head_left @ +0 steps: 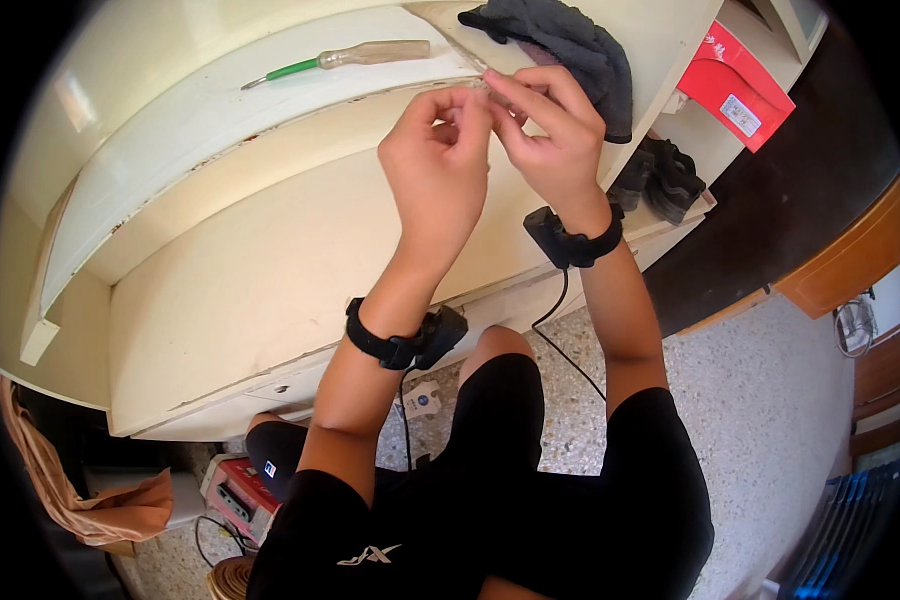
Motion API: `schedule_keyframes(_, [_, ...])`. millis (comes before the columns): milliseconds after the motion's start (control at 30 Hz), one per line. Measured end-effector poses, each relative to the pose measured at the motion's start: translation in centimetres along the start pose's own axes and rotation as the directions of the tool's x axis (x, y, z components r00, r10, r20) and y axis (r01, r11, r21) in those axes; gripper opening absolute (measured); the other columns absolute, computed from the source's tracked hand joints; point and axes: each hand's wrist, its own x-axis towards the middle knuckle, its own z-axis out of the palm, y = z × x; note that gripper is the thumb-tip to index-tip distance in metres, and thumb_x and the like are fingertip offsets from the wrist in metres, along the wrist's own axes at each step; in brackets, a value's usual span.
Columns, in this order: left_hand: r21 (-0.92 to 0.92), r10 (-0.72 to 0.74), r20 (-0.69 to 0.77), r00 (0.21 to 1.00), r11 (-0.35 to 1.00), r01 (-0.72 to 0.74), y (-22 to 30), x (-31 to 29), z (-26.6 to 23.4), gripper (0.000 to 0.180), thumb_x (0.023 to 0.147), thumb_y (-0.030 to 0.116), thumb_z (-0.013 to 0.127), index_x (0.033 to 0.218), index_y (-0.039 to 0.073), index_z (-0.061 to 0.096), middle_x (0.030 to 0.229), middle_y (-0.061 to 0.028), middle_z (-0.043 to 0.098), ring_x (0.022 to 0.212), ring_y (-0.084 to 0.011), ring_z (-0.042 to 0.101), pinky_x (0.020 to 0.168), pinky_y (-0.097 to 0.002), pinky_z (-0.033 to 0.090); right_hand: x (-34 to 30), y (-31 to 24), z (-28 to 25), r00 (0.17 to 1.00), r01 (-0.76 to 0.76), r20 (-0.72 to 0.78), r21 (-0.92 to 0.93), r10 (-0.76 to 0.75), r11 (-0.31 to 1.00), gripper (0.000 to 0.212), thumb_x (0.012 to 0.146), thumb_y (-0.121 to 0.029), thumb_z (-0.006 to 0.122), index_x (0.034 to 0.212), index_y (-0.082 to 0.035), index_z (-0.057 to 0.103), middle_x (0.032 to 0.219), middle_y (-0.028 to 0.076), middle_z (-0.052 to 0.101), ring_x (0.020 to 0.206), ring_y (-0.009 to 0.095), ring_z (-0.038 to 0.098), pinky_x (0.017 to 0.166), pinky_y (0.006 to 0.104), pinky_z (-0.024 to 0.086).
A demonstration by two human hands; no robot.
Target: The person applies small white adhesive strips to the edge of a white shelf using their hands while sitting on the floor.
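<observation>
My left hand and my right hand meet fingertip to fingertip above the front edge of a white shelf. Fingers of both are closed in a pinch. Whatever lies between them is too small or too hidden to make out. Behind my left hand, on the shelf, rests a screwdriver with a clear handle and a green sleeve on its shaft, tip pointing left. A crumpled dark grey cloth lies just beyond my right hand.
Below the shelf spreads a wide cream board of the cabinet. To the right are a red packet and black shoes in a side compartment. Cables hang from the black bands on my wrists. A red box stands on the speckled floor, lower left.
</observation>
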Motion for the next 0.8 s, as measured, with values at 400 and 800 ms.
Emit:
schedule_keyframes(400, [0.589, 0.418, 0.289, 0.861, 0.631, -0.504, 0.1, -1.2, -6.2, 0.019, 0.089, 0.022, 0.083, 0.088, 0.008, 0.069, 0.076, -0.0036, 0.064, 0.064, -0.0171, 0.058, 0.056, -0.0306, 0.044, 4.1, -0.7, -2.4, 0.945, -0.094, 0.306, -0.089, 0.117, 0.992, 0.024, 0.081, -0.014, 0.090, 0.102, -0.005, 0.082, 0.073, 0.005, 0.060, 0.060, 0.014, 0.052, 0.056, 0.0285, 0.043])
schedule_keyframes(800, [0.611, 0.523, 0.567, 0.636, 0.252, -0.751, 3.3, 5.5, -4.0, 0.018, 0.080, 0.027, 0.088, 0.092, 0.016, 0.079, 0.086, 0.0038, 0.071, 0.079, -0.0208, 0.066, 0.063, -0.0360, 0.048, 4.1, 0.7, -2.7, 0.934, -0.101, 0.339, -0.059, 0.115, 0.993, 0.016, 0.088, -0.004, 0.083, 0.103, 0.001, 0.080, 0.077, 0.005, 0.064, 0.062, 0.009, 0.054, 0.055, 0.0235, 0.041])
